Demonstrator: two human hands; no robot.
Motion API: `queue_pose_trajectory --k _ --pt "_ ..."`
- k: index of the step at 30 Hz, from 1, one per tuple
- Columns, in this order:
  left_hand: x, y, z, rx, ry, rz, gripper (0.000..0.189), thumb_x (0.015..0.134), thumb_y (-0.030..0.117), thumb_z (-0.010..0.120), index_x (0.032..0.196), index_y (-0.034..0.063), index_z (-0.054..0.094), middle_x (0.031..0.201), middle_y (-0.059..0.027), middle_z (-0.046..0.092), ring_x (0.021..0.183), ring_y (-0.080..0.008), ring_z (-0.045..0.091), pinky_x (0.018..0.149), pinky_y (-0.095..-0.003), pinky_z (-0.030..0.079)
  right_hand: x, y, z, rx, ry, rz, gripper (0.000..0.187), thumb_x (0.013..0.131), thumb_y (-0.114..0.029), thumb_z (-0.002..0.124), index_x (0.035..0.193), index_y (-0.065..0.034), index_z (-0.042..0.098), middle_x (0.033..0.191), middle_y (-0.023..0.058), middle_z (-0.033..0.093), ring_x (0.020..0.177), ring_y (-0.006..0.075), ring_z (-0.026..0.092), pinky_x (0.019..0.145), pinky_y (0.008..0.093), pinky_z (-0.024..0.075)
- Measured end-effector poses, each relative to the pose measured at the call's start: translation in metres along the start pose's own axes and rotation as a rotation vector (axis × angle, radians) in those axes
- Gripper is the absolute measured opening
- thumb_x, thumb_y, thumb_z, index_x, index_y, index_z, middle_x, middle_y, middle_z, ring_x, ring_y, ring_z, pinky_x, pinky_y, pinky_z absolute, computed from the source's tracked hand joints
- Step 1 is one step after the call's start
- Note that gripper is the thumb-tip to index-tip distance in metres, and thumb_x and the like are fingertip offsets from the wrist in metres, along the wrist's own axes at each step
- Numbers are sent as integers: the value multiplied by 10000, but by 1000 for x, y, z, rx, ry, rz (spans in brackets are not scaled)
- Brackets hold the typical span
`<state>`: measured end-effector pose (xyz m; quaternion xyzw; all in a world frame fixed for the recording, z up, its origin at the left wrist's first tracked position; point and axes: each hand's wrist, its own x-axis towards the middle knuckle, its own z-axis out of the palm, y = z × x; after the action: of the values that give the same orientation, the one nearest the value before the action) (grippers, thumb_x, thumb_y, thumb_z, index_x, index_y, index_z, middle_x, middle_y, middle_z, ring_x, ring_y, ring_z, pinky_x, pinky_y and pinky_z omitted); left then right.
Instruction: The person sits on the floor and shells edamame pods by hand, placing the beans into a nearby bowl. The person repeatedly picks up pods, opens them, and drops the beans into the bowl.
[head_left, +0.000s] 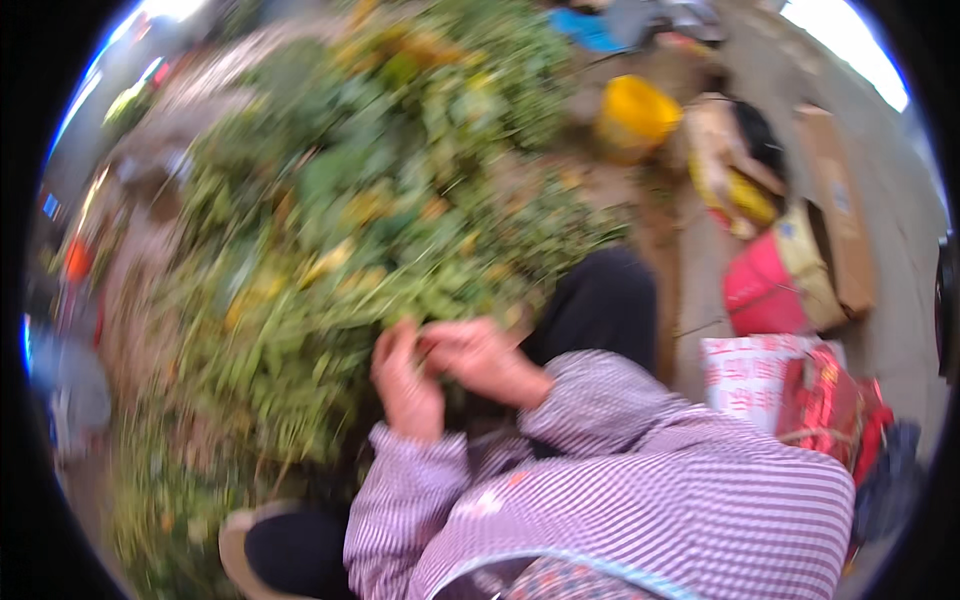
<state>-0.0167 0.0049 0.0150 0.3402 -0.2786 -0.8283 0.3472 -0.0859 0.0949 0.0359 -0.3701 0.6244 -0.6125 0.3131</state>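
My left hand and my right hand are close together in front of my body, with fingertips nearly meeting. Blur hides whether a bit of plant is pinched between them. Just beyond them spreads a large heap of leafy green plants, with yellowing leaves mixed among long stems. The near edge of this heap reaches the fingertips and runs down along the left side. Purple-and-white checked sleeves cover both arms. A dark-trousered knee rises beside my right hand.
To the right stand a yellow bucket, a pink-and-beige container and a long cardboard box. Closer in are a white bag with red writing and a shiny red bag. My shoe rests at lower left, against the greenery.
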Motion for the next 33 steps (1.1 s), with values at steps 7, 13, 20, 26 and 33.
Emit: queue_pose_trajectory --k 7,13,20,26,33 --pt "14 -4 -4 -112 -138 -45 109 891 158 576 806 90 577 733 24 582 624 -66 519 522 -213 394 4 5 -5 561 -40 307 107 848 -68 518 779 -46 597 636 -10 582 450 10 359 373 182 238" --pt "10 1 -7 198 -265 132 106 898 160 575 829 93 531 696 60 513 554 -28 431 452 -170 333 11 15 4 412 -21 62 200 878 -23 510 1046 22 610 799 -2 611 665 61 566 550 183 422" --pt "5 5 11 214 -234 35 63 892 107 564 895 47 544 664 45 467 512 -19 379 424 -179 266 12 25 -3 363 244 120 117 840 -63 564 890 -6 652 628 -11 580 481 36 454 400 202 338" --pt "13 9 -18 43 -258 -47 98 859 33 559 948 34 599 752 -6 578 592 -54 516 406 -162 308 8 5 1 376 79 218 153 875 -89 563 984 -11 635 628 -56 508 502 4 402 418 177 302" --pt "14 12 -19 -11 -296 -105 149 836 1 488 947 17 586 842 -46 587 595 -96 529 390 -169 316 27 1 -18 -216 499 -141 347 778 -45 626 1121 -2 603 661 -49 466 584 29 383 505 192 357"
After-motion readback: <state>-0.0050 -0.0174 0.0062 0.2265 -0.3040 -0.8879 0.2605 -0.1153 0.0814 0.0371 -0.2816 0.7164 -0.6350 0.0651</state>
